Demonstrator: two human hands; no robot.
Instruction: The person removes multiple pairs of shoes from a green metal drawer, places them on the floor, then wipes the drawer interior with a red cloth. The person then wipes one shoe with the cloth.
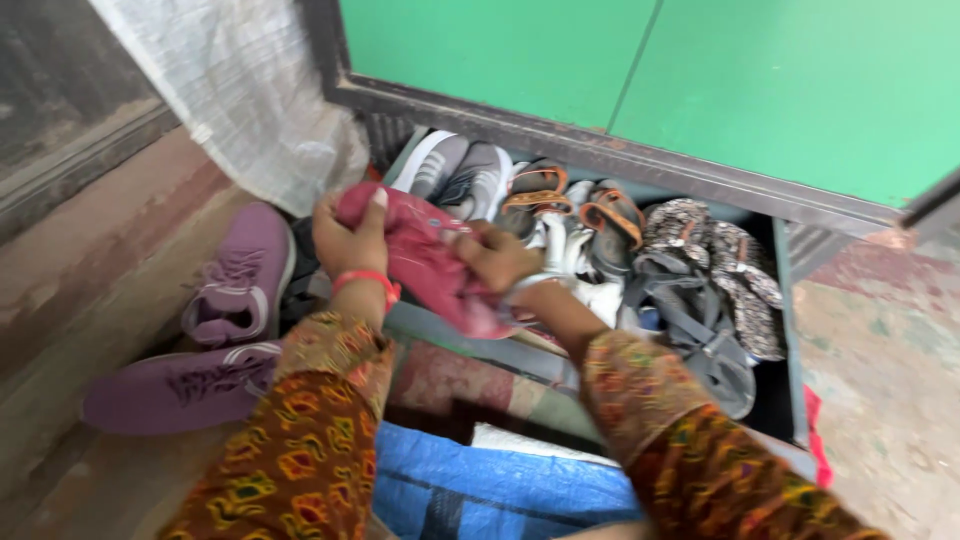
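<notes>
Red cloth [430, 262] is clutched between both grips, left hand [348, 240] at its upper end, right hand [497, 262] lower, above the shoe rack [792, 330].

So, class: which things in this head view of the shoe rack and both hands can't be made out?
- Red cloth: shape unclear, bunched by left hand and right hand, motion-blurred.
- Grey sandals: partly cut off behind the right sleeve.
- Blue tarp: cut off by the bottom edge.
</notes>
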